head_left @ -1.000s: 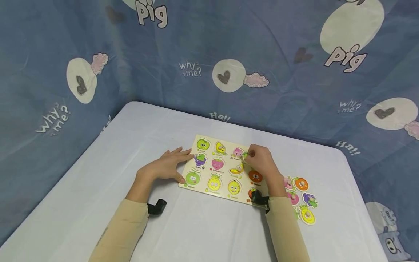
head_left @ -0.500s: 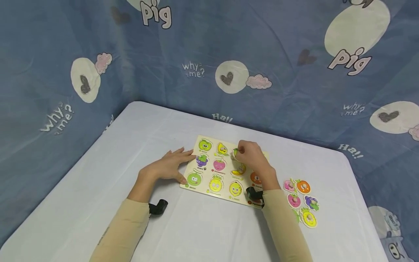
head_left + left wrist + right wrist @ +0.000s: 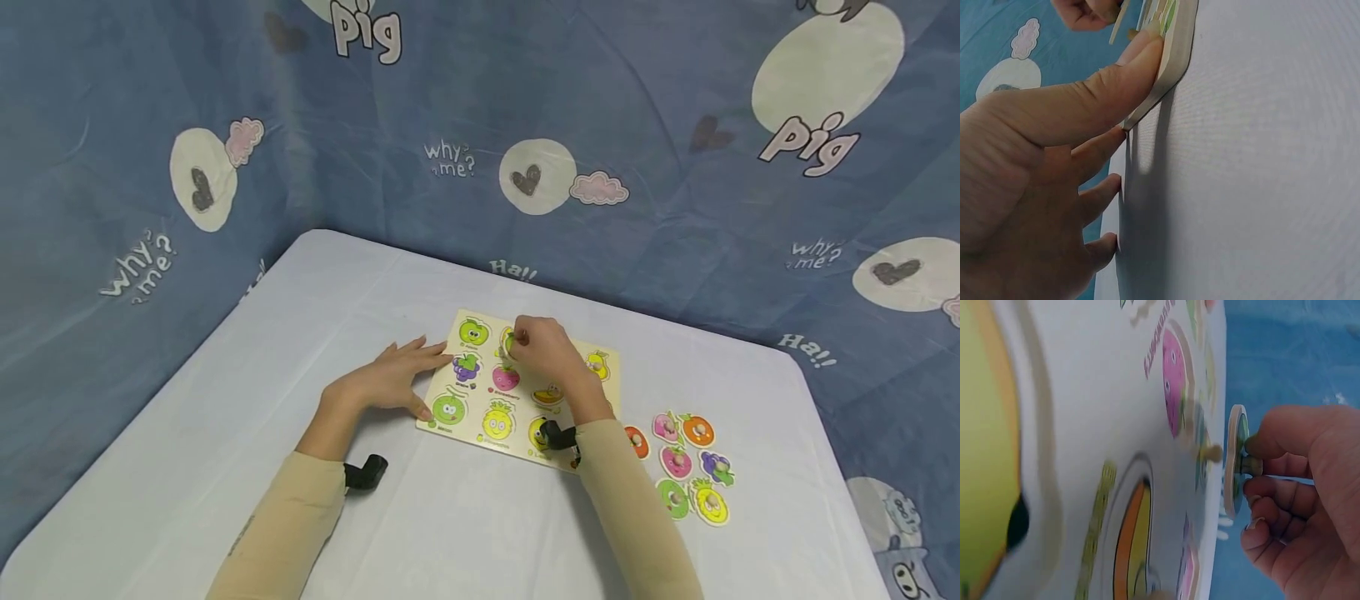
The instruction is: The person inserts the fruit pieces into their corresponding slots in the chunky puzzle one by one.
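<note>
A cream wooden fruit puzzle board (image 3: 465,437) lies on the white table. In the right wrist view, my right hand (image 3: 1310,481) pinches the small knob of a green puzzle piece (image 3: 1232,465), held upright and apart from the board. The head view puts that right hand (image 3: 551,350) above the board's top row, beside the mango spot, hiding part of it. My left hand (image 3: 386,375) spreads at the board's left edge. Its thumb (image 3: 1141,62) presses on the near corner, and the other fingers reach along the side. A banana (image 3: 547,395) with a knob sits in the board.
Right of the board, several knobbed pieces lie in a group, among them a purple grape piece (image 3: 717,467), a pineapple piece (image 3: 708,502), a green melon piece (image 3: 673,498) and an orange piece (image 3: 698,430). A patterned blue curtain (image 3: 450,83) hangs behind the table.
My right hand has moved left along the board's top row with the green piece, uncovering the pear at the right. The left hand stays at the board's left edge.
</note>
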A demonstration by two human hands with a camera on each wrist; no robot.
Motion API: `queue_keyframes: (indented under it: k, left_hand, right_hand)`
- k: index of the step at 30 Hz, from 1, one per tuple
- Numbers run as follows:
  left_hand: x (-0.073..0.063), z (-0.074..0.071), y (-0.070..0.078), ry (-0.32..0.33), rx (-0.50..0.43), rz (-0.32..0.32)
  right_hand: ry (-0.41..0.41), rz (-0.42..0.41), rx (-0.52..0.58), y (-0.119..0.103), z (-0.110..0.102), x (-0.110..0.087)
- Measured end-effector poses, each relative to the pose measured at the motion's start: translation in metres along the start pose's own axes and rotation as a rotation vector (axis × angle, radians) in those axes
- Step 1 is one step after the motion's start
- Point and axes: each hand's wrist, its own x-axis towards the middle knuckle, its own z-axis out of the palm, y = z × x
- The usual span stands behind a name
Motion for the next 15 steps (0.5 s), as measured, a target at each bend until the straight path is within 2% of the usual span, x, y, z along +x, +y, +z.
queue_keyframes:
  k: [8,15]
  left_hand:
    - [0.001,0.0,0.0,-0.004,0.016,0.006]
    - [0.001,0.0,-0.001,0.0,0.013,0.004]
  right_hand:
    - [-0.02,-0.052,-0.017,-0.013,0.011,0.014]
    - [-0.033,-0.097,-0.063,-0.025,0.011,0.028]
